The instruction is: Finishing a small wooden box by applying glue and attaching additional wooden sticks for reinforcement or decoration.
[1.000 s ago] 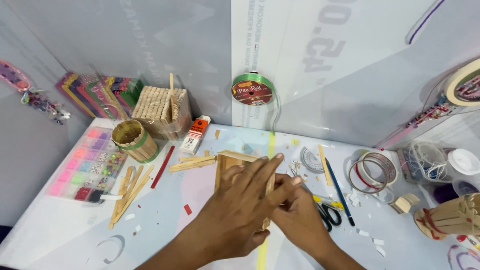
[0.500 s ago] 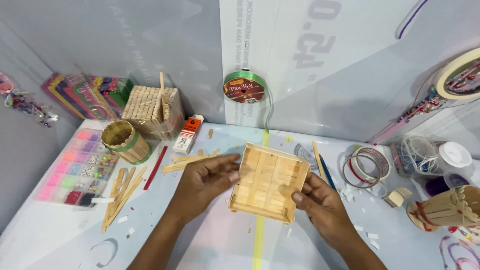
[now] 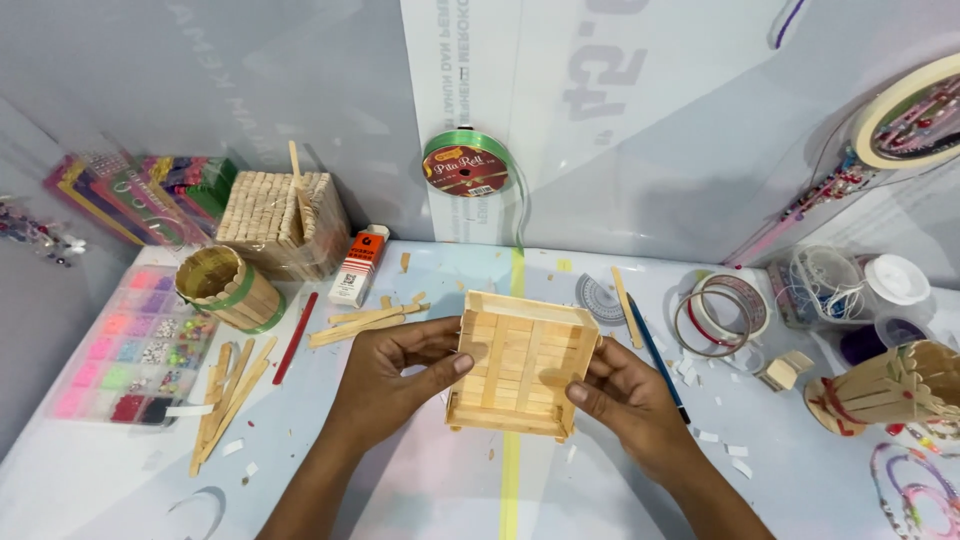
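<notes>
A square tray made of wooden craft sticks (image 3: 520,362) is held flat above the table between both hands, its open side up. My left hand (image 3: 395,375) grips its left edge, thumb on top. My right hand (image 3: 625,395) grips the lower right edge, thumb pressed on the sticks. Loose wooden sticks (image 3: 362,322) lie on the table just left of the left hand.
A round stick cup (image 3: 228,288), a square stick box (image 3: 282,222), a glue bottle (image 3: 358,265) and a bead organiser (image 3: 130,350) sit at left. A green ribbon spool (image 3: 468,163) hangs on the wall. Tape rolls (image 3: 718,312), a pencil (image 3: 655,352) and a stick barrel (image 3: 890,385) lie right.
The hands went from covering the stick tray, pressing on it, to holding it by its sides with the inside showing. The tray now sits slightly lower and closer.
</notes>
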